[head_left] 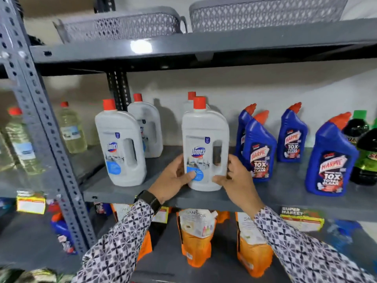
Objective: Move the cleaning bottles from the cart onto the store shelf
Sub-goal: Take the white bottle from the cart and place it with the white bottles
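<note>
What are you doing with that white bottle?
A person is stocking a store shelf. Both hands hold one white Domex bottle upright at the shelf's front edge: the left hand on its left side, the right hand on its right. Another Domex bottle stands to the left, and blue Harpic bottles stand to the right. The cart is not in view.

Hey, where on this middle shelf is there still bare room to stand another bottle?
Widest bare patch: between the front-left Domex bottle and the Domex bottle held by the left hand and right hand. A narrower strip runs along the shelf front between two Harpic bottles. The far right is crowded with green-capped bottles.
</note>
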A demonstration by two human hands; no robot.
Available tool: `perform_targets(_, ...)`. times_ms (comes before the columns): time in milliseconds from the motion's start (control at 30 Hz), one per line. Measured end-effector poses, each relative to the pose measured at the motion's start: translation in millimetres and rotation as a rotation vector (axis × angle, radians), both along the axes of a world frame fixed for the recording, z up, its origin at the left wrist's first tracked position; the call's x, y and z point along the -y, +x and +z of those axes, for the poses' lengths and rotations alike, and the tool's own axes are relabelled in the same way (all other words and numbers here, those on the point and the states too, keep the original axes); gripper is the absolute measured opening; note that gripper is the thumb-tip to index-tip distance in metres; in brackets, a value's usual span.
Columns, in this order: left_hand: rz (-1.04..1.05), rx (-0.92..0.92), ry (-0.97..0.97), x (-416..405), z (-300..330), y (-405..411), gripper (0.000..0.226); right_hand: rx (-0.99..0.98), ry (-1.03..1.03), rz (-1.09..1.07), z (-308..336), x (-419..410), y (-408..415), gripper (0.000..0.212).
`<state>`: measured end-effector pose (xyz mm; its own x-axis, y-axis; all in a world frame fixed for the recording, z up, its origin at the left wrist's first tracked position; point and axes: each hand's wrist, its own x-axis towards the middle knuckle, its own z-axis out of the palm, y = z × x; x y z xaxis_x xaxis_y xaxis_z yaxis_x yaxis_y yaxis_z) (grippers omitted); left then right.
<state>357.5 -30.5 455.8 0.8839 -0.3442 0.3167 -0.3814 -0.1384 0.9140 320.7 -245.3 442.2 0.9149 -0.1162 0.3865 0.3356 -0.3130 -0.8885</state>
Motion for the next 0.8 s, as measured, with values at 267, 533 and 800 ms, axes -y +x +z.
perform_targets(267, 0.066, 0.012, 0.070, -26, 4, 8, 0.050, -0.040, -0.013, 0.048, 7, -30, 17, 0.058)
perform_targets(533, 0.088, 0.033, 0.117, -37, 0, 1, 0.053, -0.037, -0.024, 0.059, -1, -35, 9, 0.059)
perform_targets(800, 0.145, 0.033, 0.107, -39, -1, -11, 0.062, -0.068, -0.118, 0.031, 2, -35, -10, 0.069)
